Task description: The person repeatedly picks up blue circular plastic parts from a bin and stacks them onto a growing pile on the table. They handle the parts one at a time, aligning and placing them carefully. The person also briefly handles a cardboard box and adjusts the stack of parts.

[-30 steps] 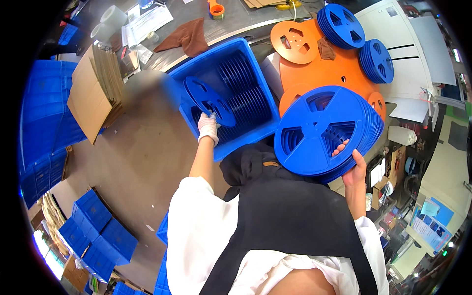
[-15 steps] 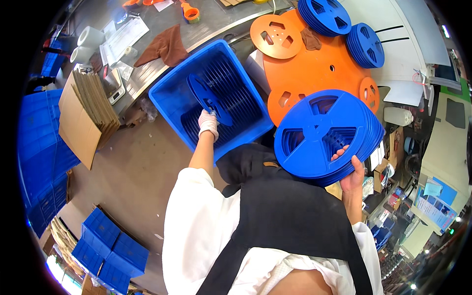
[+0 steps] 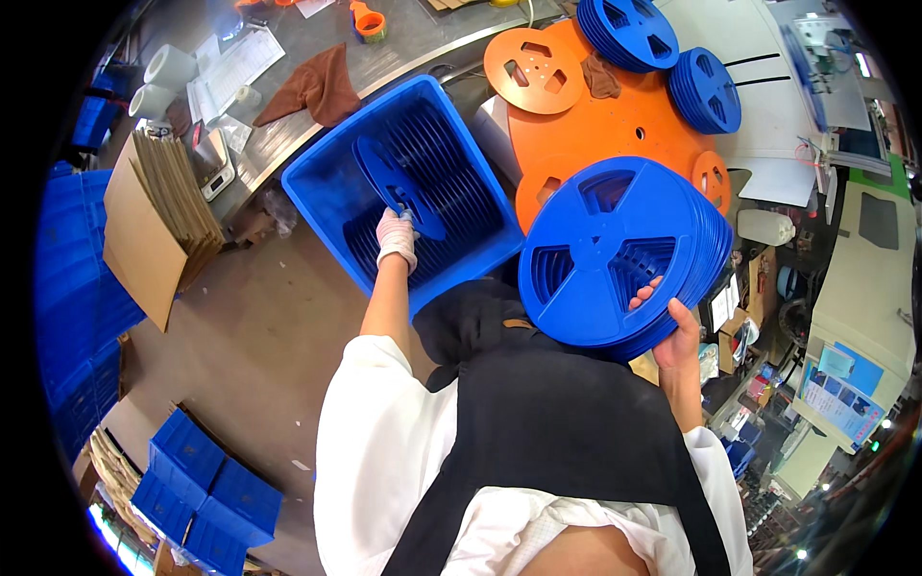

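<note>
My left hand [image 3: 397,237], in a whitish glove, reaches into a blue plastic bin [image 3: 305,195] and is closed on a blue plastic reel [image 3: 382,171]. That reel leans at a slant over rows of similar reels [image 3: 453,165] packed on edge in the bin. My bare right hand [image 3: 676,338] grips a thick stack of large blue reels [image 3: 607,252] at its lower right rim, fingers through a cut-out and thumb outside. The stack is tilted toward me, in front of an orange round plate [image 3: 615,134].
On the orange plate stand two smaller stacks of blue reels [image 3: 629,29] [image 3: 706,88]. A metal table [image 3: 423,38] with a brown cloth [image 3: 309,88] runs behind the bin. Flattened cardboard [image 3: 144,240] leans at the left; blue boxes [image 3: 206,480] stand on the floor.
The reel stack at my right hand has shifted slightly left and tipped a little more to face me. My left hand keeps its hold on the reel in the bin. The whole view has drifted slightly.
</note>
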The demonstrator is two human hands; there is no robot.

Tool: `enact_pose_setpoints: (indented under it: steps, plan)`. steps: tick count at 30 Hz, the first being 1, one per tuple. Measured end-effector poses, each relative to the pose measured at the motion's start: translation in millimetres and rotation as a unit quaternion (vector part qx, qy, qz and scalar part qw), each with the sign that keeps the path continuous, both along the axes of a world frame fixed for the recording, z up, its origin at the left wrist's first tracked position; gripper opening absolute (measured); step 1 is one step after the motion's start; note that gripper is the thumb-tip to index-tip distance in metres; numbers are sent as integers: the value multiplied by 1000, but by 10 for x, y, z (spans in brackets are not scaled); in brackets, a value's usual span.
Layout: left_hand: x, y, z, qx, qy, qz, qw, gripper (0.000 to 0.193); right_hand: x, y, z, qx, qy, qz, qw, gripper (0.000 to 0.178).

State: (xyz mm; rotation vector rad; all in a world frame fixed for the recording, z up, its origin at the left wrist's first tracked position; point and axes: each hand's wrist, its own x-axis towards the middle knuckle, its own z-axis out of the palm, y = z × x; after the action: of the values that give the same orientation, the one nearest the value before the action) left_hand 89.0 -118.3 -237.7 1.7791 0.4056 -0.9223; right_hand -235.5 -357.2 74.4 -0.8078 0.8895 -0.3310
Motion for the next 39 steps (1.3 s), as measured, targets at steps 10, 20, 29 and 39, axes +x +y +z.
enact_pose_setpoints:
  steps: [10,20,29,39]
  plan:
    - [-280,105,-280,132,-40,-231,963,73,13,98,10,-19,-98,44,994,51]
    - [-1012,-37,1763,-138,-594,-494,620,62,-72,-132,-14,76,-273,77,956,53]
    - [-1120,132,1873,-150,-636,-518,552,27,72,-113,-81,110,-282,125,945,53]
    - [-1226,709,1861,-264,-358,-335,831,50,167,-41,-129,97,-140,70,983,48]
